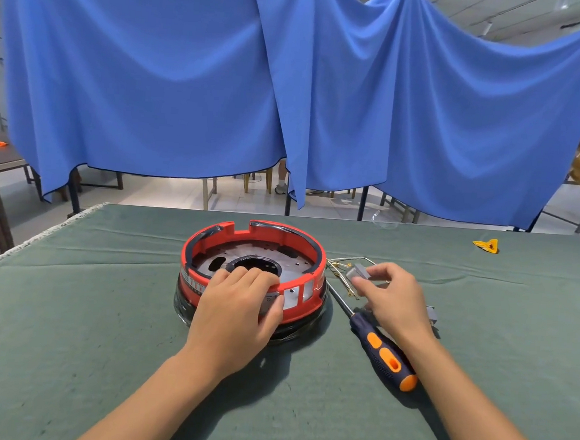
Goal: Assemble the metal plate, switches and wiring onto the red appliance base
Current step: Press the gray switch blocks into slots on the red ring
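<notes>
I see my left hand gripping the red base's near rim at table centre. My right hand, just right of it, pinches a grey switch; it's nearer, so the switch travels leftward.

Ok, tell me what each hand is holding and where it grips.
Left hand grips the red base over its near rim. Right hand pinches a small grey switch by its sides.

Left hand is laid palm-down, fingers curled over a rim, thumb pressed on its near side. Right hand, just to the right, is pinched on a small part.
</notes>
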### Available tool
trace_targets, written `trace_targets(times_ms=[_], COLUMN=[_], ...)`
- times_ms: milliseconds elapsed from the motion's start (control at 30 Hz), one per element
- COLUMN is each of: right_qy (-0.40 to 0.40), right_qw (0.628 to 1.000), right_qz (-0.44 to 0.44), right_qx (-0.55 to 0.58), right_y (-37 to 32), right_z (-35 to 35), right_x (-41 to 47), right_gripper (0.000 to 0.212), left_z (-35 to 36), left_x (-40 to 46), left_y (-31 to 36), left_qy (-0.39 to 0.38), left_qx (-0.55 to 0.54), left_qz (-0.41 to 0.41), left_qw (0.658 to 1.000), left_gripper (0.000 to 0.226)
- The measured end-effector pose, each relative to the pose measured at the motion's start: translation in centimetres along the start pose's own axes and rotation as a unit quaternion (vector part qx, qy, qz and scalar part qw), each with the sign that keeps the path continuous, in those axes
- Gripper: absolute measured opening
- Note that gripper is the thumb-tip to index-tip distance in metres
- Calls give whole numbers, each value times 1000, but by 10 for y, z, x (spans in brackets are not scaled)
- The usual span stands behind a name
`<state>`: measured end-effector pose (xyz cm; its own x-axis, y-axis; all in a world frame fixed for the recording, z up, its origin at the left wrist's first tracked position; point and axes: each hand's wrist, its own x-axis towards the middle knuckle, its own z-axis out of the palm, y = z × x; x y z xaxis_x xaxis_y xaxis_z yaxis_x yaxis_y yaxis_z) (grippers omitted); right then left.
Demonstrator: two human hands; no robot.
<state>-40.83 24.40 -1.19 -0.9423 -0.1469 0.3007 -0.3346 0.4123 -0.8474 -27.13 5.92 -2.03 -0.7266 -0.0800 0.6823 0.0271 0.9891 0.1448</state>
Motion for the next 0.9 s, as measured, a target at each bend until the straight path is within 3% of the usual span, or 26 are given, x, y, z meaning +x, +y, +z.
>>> trace_targets(times_ms=[133,300,533,733,800,900], right_qy=[-77,-199,-257,-253,-244,-248], right_qw=[959,880,855,872,877,896], right_qz=[40,89,118,101,101,98], right_qx=[269,422,436,407,401,354], right_y=[-28,-47,-42,-42,-43,-47], right_z=[1,-1,-2,1,3,7], right_x=[-7,-16,-19,-22,-23,-27], right_gripper=[10,19,20,46,44,25], left_z=[-1,-1,0,-1,-1,-1], left_x=[1,2,1,2,2,2], left_y=[-4,-3,-4,-3,-4,-4], left_qy=[-6,-6,3,1,2,9], left_qx=[-8,-10,-15,-11,-10,-9], left_qz=[-5,-12,-11,-9,-7,-3], left_qw=[1000,1000,1000,1000,1000,1000], left_gripper=[35,33,32,33,32,32])
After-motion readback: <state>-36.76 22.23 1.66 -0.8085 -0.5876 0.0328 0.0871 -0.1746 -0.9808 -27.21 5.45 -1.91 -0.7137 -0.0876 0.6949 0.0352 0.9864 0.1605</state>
